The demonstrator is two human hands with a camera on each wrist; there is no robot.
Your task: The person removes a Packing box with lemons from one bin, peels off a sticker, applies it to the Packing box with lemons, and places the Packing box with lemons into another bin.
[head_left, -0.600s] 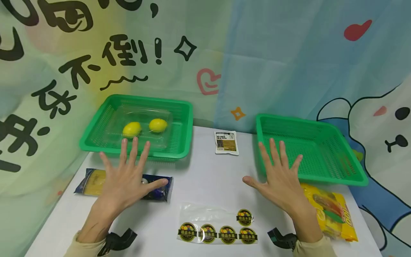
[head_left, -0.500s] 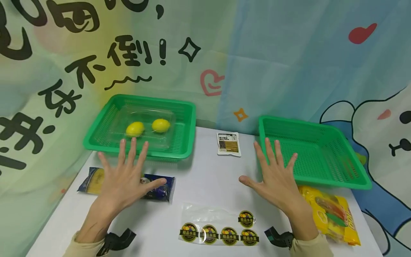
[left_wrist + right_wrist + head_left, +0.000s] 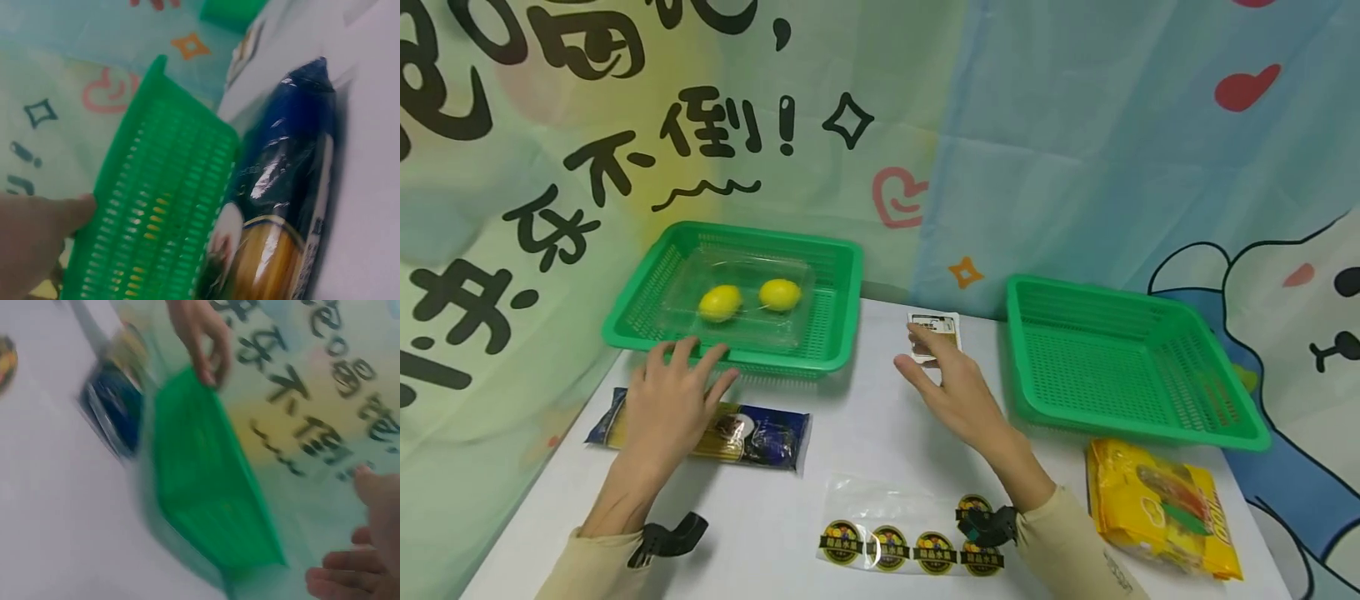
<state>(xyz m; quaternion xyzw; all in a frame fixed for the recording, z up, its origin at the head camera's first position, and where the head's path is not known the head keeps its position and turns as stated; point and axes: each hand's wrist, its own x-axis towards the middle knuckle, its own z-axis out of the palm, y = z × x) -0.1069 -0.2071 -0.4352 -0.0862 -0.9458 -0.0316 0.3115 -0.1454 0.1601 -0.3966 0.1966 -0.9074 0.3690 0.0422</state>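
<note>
From the head camera, the left hand (image 3: 672,393), fingers relaxed and spread, reaches the front rim of the green perforated plastic basket (image 3: 820,360) holding a clear clamshell with two yellow lemons (image 3: 721,302). The right hand (image 3: 951,385), fingers extended and holding nothing, hovers over the small white-and-brown sachet (image 3: 942,327) on the white table (image 3: 857,425).

The left wrist camera shows a fingertip (image 3: 75,209) touching the basket wall, beside a blue-and-yellow noodle packet (image 3: 281,212).

The right wrist camera is blurred; fingers (image 3: 337,578) appear loosely curled.
</note>
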